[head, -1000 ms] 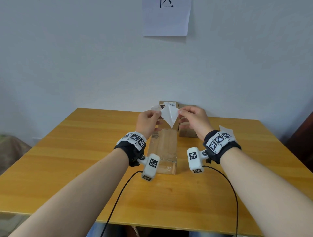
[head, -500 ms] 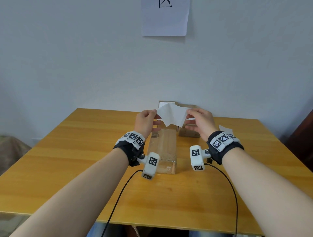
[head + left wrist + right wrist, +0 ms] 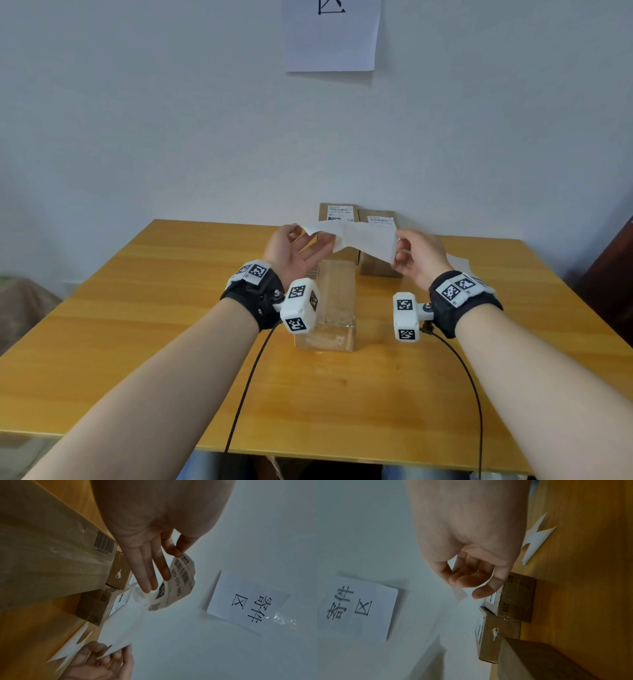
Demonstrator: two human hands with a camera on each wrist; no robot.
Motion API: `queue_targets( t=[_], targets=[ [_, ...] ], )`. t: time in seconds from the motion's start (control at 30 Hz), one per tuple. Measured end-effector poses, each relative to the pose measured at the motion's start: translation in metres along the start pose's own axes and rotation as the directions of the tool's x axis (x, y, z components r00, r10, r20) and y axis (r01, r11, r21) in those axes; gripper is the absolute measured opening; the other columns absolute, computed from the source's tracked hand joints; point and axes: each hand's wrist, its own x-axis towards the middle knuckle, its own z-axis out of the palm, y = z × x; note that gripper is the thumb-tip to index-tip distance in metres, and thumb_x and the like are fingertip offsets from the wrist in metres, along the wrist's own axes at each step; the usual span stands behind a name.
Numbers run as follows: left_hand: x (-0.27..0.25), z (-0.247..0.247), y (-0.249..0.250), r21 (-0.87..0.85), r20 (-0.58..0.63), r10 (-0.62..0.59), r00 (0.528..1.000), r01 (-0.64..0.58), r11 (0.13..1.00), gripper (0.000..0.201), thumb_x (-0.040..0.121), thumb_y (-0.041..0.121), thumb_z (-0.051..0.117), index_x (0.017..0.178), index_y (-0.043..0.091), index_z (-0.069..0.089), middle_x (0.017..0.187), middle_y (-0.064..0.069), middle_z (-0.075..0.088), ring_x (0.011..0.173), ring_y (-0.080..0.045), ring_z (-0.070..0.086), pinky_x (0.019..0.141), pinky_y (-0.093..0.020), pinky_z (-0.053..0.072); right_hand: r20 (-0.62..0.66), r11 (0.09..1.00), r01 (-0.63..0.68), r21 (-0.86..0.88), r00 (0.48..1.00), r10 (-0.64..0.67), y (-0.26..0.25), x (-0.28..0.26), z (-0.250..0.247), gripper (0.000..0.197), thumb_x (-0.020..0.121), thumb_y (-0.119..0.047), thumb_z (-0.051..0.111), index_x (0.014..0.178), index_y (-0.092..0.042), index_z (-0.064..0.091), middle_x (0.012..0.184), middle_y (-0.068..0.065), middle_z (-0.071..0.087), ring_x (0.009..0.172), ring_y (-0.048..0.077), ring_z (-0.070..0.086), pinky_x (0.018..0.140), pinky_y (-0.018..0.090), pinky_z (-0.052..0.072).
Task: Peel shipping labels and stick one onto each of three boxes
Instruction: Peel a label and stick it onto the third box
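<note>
My left hand (image 3: 294, 246) pinches a corner of a printed shipping label (image 3: 181, 574) between thumb and forefinger, with the other fingers straight. My right hand (image 3: 416, 253) grips the white backing sheet (image 3: 370, 240) by its far end. Label (image 3: 320, 230) and backing are stretched between the hands and still joined in the middle. They hang above a long cardboard box (image 3: 334, 298) lying on the table with its top bare. Two smaller boxes (image 3: 337, 214) (image 3: 380, 222) stand against the wall behind, each with a white label on it.
The wooden table (image 3: 171, 325) runs to the wall. White backing scraps (image 3: 459, 263) lie on it right of my right hand. A paper sign (image 3: 330, 34) hangs on the wall. Camera cables run from both wrists over the near table edge.
My hands have drawn apart, left hand leftward and right hand rightward. The folded sheet has opened into a wide strip as the label peels off its backing. My left palm has turned up.
</note>
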Motion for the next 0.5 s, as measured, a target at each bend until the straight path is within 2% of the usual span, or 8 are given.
queue_targets(
  t=[0.1, 0.17, 0.33, 0.5],
  targets=[
    [0.003, -0.003, 0.002, -0.011, -0.027, 0.007, 1.000, -0.007, 1.000, 0.018, 0.105, 0.016, 0.049, 0.088, 0.010, 0.049, 0.113, -0.022, 0.075, 0.097, -0.043, 0.075, 0.077, -0.053, 0.064, -0.037, 0.991, -0.056, 0.119, 0.997, 0.061, -0.001, 0.001, -0.006, 0.006, 0.097, -0.015, 0.068, 0.094, -0.009, 0.067, 0.066, 0.001, 0.055, 0.051, 0.014, 0.049, 0.061, 0.034, 0.057],
    [0.005, -0.005, 0.002, -0.022, -0.042, 0.019, 0.999, -0.020, 1.000, 0.018, 0.104, 0.015, 0.048, 0.087, 0.010, 0.048, 0.116, -0.023, 0.074, 0.089, -0.043, 0.076, 0.072, -0.051, 0.065, -0.062, 0.985, -0.068, 0.159, 0.995, 0.078, -0.001, 0.002, -0.010, 0.007, 0.097, -0.015, 0.068, 0.092, -0.009, 0.065, 0.069, 0.002, 0.056, 0.052, 0.015, 0.050, 0.059, 0.034, 0.057],
    [0.006, -0.004, -0.001, -0.070, -0.026, 0.019, 0.999, -0.021, 0.997, 0.012, 0.103, 0.012, 0.048, 0.091, 0.011, 0.045, 0.120, -0.026, 0.072, 0.102, -0.048, 0.073, 0.076, -0.054, 0.064, -0.123, 0.967, -0.069, 0.247, 0.987, 0.102, 0.003, 0.006, -0.022, 0.006, 0.098, -0.015, 0.066, 0.095, -0.010, 0.065, 0.077, 0.003, 0.059, 0.061, 0.018, 0.056, 0.057, 0.033, 0.058],
    [0.008, -0.003, -0.004, -0.033, -0.046, 0.035, 0.998, -0.037, 0.999, 0.008, 0.104, 0.013, 0.049, 0.097, 0.010, 0.046, 0.119, -0.026, 0.072, 0.106, -0.047, 0.072, 0.081, -0.054, 0.063, -0.309, 0.948, 0.037, 0.316, 0.949, 0.066, 0.004, 0.006, -0.032, 0.009, 0.102, -0.016, 0.062, 0.097, -0.009, 0.065, 0.083, 0.004, 0.066, 0.065, 0.018, 0.059, 0.061, 0.033, 0.061]
  ],
)
